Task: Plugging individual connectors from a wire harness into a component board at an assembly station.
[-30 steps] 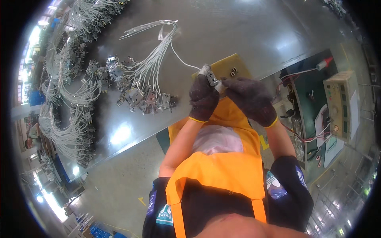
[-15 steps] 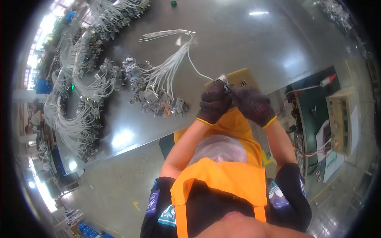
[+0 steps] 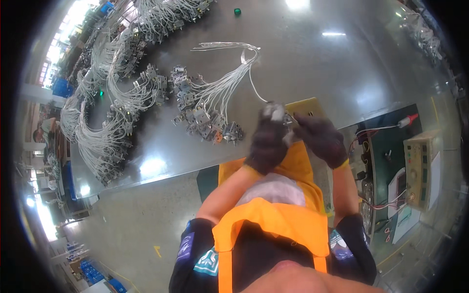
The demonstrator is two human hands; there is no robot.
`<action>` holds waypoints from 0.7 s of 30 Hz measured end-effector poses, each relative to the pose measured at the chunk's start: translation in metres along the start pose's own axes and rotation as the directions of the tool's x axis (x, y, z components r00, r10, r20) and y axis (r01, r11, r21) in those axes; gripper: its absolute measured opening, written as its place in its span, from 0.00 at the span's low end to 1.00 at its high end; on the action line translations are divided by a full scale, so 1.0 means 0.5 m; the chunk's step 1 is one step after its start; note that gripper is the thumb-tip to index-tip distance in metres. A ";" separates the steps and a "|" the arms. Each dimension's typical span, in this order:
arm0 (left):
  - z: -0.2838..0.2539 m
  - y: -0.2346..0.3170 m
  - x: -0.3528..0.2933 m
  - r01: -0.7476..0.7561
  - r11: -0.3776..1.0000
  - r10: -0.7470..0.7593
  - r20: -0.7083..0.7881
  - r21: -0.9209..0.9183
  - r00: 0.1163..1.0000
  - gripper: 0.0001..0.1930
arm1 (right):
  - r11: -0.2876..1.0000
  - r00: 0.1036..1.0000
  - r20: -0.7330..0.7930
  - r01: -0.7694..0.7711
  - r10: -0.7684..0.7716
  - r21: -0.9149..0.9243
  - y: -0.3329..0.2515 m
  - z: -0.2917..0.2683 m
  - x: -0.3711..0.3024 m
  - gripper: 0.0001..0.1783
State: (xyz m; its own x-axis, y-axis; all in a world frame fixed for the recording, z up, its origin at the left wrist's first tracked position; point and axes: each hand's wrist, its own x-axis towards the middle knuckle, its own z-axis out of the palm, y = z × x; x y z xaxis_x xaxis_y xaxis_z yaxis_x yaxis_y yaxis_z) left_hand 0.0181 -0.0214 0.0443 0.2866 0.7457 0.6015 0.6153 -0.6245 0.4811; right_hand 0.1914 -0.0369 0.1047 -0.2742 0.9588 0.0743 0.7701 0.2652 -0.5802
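Observation:
Both my hands wear dark gloves with yellow cuffs. My left hand [image 3: 267, 141] is closed round a small metal connector [image 3: 287, 118], its grey end showing past the fingers. From it a single white wire [image 3: 256, 90] runs up to a bundle of white wires [image 3: 229, 80] on the table. My right hand [image 3: 323, 139] is just right of the connector, fingers bent and drawn together at its edge; whatever they pinch is too blurred to make out. Left of my hands, a cluster of metal connectors [image 3: 201, 118] hangs on the bundle's wires, one part orange.
A yellow board [image 3: 308, 105] lies under my hands on the grey metal table [image 3: 332, 68]. More wired connectors [image 3: 105, 141] are heaped at the left. On the right stand a beige instrument box [image 3: 417, 171], a red-tipped probe [image 3: 407, 121] and scissors [image 3: 388, 234]. A green cap [image 3: 237, 11] sits far back.
My right hand has drawn slightly away from my left, and more of the metal connector shows between them. The left hand has turned, still holding it. The whole view has shifted a little.

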 end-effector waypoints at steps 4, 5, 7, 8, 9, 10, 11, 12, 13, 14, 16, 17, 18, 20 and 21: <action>-0.134 -0.067 -0.039 -0.075 0.903 0.033 0.105 0.424 0.994 0.29 | 0.724 0.992 0.125 -0.094 0.010 0.683 -0.034 0.069 -0.013 0.22; -0.150 -0.094 -0.035 -0.053 0.887 -0.062 0.232 0.460 0.971 0.27 | 0.667 0.956 0.284 -0.161 -0.078 0.727 -0.033 0.092 -0.013 0.23; -0.172 -0.127 -0.029 -0.069 0.893 -0.014 0.181 0.446 0.983 0.24 | 0.688 0.930 0.344 -0.335 0.130 0.644 0.000 0.124 -0.004 0.24; -0.170 -0.132 -0.025 -0.124 0.905 0.079 0.125 0.408 0.989 0.21 | 0.693 0.926 0.289 -0.373 0.241 0.617 0.020 0.135 -0.002 0.24; -0.159 -0.129 -0.023 0.074 0.964 -0.078 0.008 0.254 0.997 0.19 | 0.689 0.955 0.162 -0.292 0.249 0.663 0.040 0.143 0.001 0.24; -0.137 -0.114 -0.027 0.075 0.953 -0.105 0.087 0.293 0.991 0.19 | 0.668 0.958 0.169 -0.284 0.234 0.688 0.059 0.145 0.005 0.24; -0.104 -0.091 -0.033 0.111 0.963 -0.142 0.114 0.244 0.983 0.20 | 0.711 0.933 0.263 -0.358 0.247 0.605 0.075 0.145 0.005 0.25; -0.067 -0.067 -0.042 0.144 0.971 -0.173 0.145 0.192 0.974 0.23 | 0.738 0.924 0.321 -0.363 0.208 0.568 0.087 0.142 0.006 0.25; -0.035 -0.050 -0.049 0.175 0.975 -0.198 0.177 0.138 0.964 0.25 | 0.746 0.895 0.343 -0.431 0.284 0.507 0.098 0.135 0.011 0.25; -0.012 -0.041 -0.055 0.171 0.982 -0.184 0.212 0.075 0.960 0.27 | 0.724 0.944 0.261 -0.324 0.203 0.609 0.107 0.123 0.019 0.26; 0.006 -0.045 -0.064 0.020 1.000 -0.016 0.193 -0.020 0.981 0.28 | 0.512 0.886 0.292 -0.449 0.360 0.732 0.119 0.093 0.028 0.27; 0.008 -0.052 -0.065 0.154 0.965 -0.112 0.196 -0.213 0.974 0.30 | 0.493 0.872 0.318 -0.475 0.371 0.729 0.117 0.084 0.037 0.27; 0.010 -0.060 -0.065 0.245 0.880 -0.185 0.181 -0.407 0.966 0.31 | 0.615 0.923 0.140 -0.346 0.358 0.708 0.119 0.069 0.043 0.27; 0.017 -0.073 -0.056 0.613 0.564 -0.458 0.407 -0.554 0.790 0.33 | 0.671 0.899 0.092 -0.384 0.428 0.635 0.117 0.045 0.038 0.23; 0.028 -0.076 -0.047 0.609 0.432 -0.512 0.374 -0.666 0.773 0.32 | 0.639 0.883 0.125 -0.420 0.453 0.645 0.116 0.037 0.038 0.23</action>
State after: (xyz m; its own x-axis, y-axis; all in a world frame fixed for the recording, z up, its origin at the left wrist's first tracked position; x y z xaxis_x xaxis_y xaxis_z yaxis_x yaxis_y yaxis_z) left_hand -0.0019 -0.0119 0.0030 0.1816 0.9832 -0.0201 -0.0484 0.0294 0.9984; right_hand 0.2201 -0.0052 0.0575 0.0352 0.9537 -0.2988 0.2360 -0.2984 -0.9248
